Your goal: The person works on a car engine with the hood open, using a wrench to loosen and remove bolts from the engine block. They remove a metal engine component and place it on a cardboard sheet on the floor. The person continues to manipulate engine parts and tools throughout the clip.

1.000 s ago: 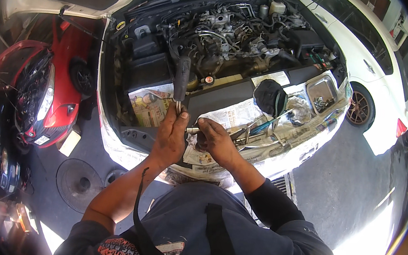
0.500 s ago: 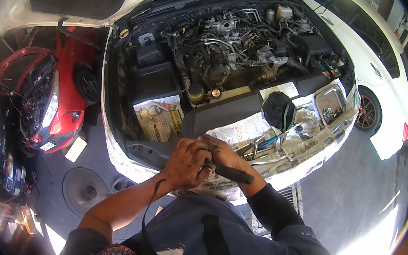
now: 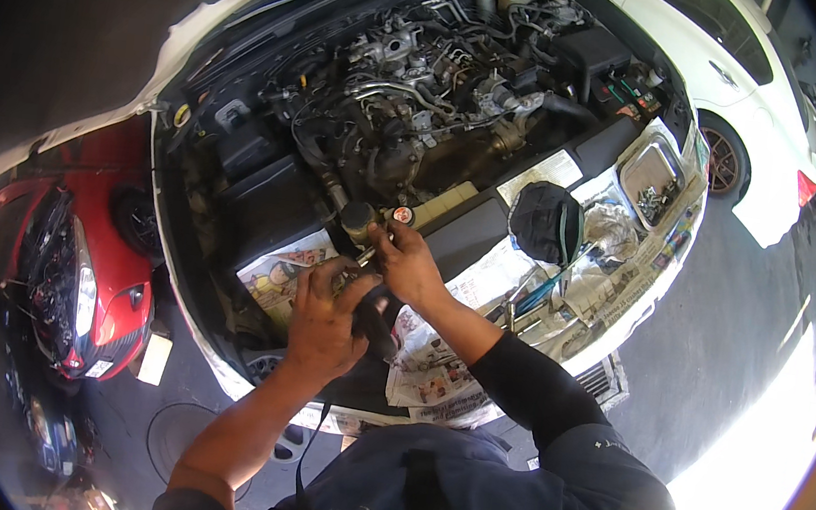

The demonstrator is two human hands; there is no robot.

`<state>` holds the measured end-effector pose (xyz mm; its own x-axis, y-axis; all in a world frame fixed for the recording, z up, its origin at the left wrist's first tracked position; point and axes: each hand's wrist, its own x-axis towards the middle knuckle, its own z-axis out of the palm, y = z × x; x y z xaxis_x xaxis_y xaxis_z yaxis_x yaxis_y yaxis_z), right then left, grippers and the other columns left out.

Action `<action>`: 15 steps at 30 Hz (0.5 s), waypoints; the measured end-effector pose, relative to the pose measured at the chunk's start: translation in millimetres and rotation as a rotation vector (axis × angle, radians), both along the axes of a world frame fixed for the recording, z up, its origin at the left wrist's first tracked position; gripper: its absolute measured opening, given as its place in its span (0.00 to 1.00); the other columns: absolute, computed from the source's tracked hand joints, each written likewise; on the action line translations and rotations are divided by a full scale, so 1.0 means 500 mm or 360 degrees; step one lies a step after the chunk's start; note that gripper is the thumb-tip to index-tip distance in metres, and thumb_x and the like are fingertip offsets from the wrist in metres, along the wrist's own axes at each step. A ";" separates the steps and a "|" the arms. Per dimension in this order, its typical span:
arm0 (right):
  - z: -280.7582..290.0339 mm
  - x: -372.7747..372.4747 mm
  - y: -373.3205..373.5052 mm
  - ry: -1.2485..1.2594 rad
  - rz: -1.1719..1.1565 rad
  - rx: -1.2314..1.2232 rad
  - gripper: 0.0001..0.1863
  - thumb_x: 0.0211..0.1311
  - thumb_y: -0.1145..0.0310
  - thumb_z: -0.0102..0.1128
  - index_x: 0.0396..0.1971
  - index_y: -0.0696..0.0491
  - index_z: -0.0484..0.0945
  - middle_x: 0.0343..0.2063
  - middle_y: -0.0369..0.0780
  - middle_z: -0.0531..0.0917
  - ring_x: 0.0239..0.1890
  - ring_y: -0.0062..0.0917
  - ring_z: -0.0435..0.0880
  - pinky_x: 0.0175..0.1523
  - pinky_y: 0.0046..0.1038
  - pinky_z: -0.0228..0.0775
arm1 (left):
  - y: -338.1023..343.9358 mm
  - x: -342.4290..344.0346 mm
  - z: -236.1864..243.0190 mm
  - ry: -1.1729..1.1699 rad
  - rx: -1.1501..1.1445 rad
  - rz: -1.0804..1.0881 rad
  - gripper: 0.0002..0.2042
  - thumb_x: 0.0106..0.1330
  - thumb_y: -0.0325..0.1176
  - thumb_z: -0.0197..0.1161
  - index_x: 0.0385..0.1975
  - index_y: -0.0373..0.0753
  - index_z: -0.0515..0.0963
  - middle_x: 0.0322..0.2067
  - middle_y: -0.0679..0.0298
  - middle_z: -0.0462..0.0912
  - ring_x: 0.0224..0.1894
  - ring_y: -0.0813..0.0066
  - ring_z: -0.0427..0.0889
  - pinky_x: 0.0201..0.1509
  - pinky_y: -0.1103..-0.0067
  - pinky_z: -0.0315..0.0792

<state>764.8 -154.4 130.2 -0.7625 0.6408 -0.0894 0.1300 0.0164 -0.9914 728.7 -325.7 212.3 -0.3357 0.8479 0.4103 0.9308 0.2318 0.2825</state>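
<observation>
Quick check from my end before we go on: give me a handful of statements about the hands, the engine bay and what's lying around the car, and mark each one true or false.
1. Both hands work close together at the front of the open engine bay. True: the left hand and right hand nearly touch.
2. The left hand grips a dark tool. True.
3. The front of the car is covered with a plain blue cloth. False: sheets of newspaper lie there.
4. A dark cap rests on the paper to the person's right. True.
5. The car beside the white one is green. False: a red car stands to the left.
</observation>
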 end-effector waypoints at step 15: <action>-0.182 0.031 0.453 -0.0812 -0.0562 0.1511 0.40 0.74 0.44 0.67 0.72 0.59 0.71 0.60 0.56 0.81 0.68 0.55 0.75 0.76 0.53 0.62 | 0.392 -0.484 -0.096 -0.0710 0.0289 -0.0146 0.04 0.71 0.22 0.67 0.42 0.35 0.82 0.47 0.58 0.90 0.50 0.66 0.88 0.60 0.72 0.79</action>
